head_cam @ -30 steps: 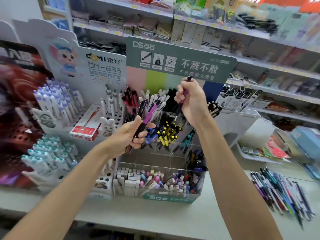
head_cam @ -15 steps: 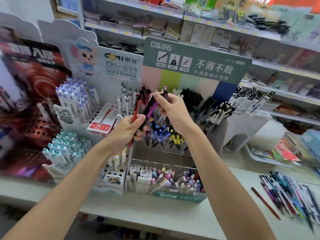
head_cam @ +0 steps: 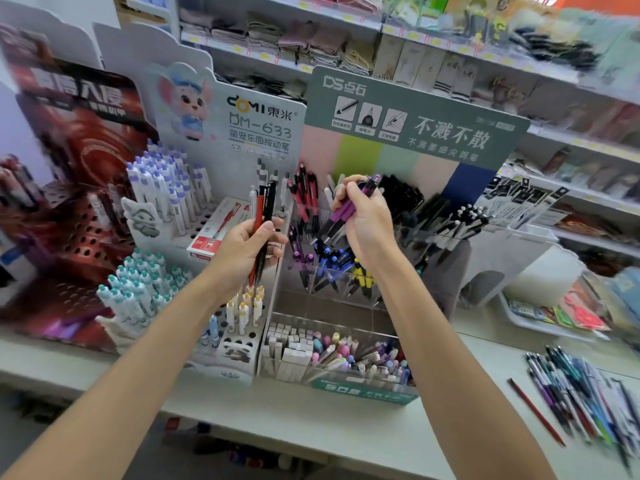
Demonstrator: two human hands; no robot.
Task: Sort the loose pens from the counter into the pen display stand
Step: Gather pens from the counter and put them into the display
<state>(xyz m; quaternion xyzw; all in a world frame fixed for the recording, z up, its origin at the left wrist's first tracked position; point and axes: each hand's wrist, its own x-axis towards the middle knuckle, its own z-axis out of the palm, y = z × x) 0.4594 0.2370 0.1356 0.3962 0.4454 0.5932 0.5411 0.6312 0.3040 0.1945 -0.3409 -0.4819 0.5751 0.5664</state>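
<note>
A single head-worn camera looked forward and down, close over the counter (head_cam: 311,424), facing the far shelves (head_cam: 450,53).

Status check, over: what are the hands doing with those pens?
Left grip holds red and black pens. Right grip pinches purple pen over display stand. Loose pens lie on counter, right. Nothing blocking.

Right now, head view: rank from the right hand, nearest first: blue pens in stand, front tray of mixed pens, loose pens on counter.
1. Blue pens: in the stand, just below the right hand.
2. Front tray: lower, at the stand's front.
3. Loose pens: far right on the counter.
</note>
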